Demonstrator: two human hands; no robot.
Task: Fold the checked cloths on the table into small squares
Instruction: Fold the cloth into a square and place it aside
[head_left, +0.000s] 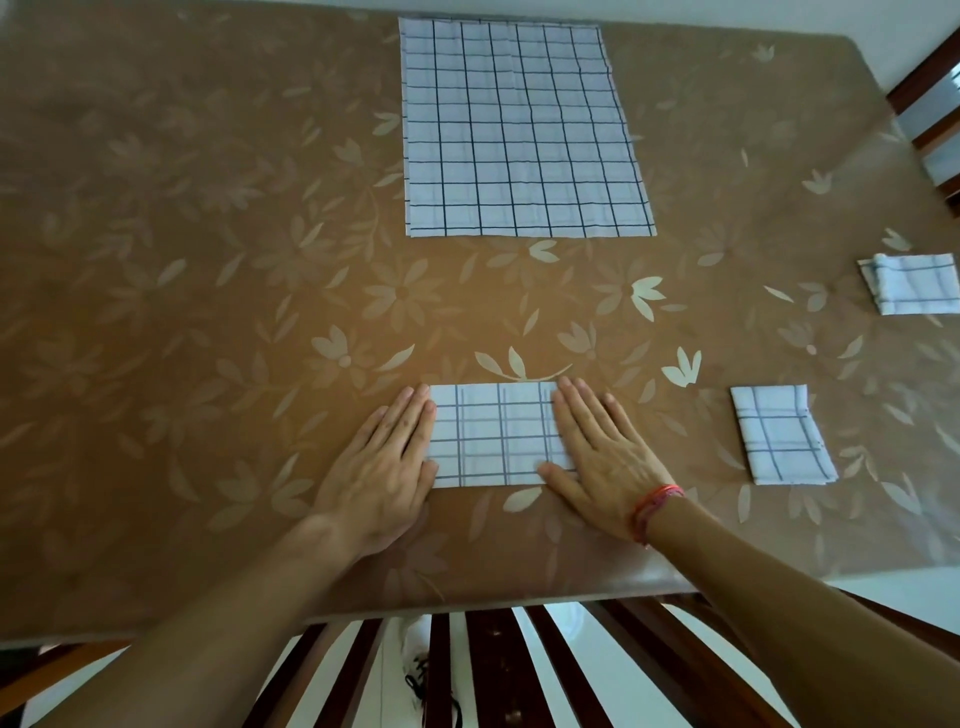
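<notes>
Big brown desk (208, 260) w/ a glossy floral-print cover takes up most of the room in front of me; a dark wooden slatted chair (488, 665) is tucked at its near edge. At the far side, approx. centre, lies a large white unfolded cloth with dark checks (519, 130), flat, not yet started. Near the front edge is the half-folded checked cloth (496, 436), a wide rectangle, w/ the left hand (387, 467) on its left end and the right hand (602, 457) on its right end. Neither grip pinches anything: fingers straight, palms down, pressing the fabric to the desk. Looks like the smoothing step before the last fold. To do it well: sweep outward from the middle, flatten the creases, check the edges line up, then bring one end over the other so the checks match, & press the new fold. Off to the right sits a folded checked square (782, 436), one corner slightly loose; a second folded square (914, 283) lies further back at the frame's right edge. Smallest: a red thread bracelet (655, 506) on the right wrist.
</notes>
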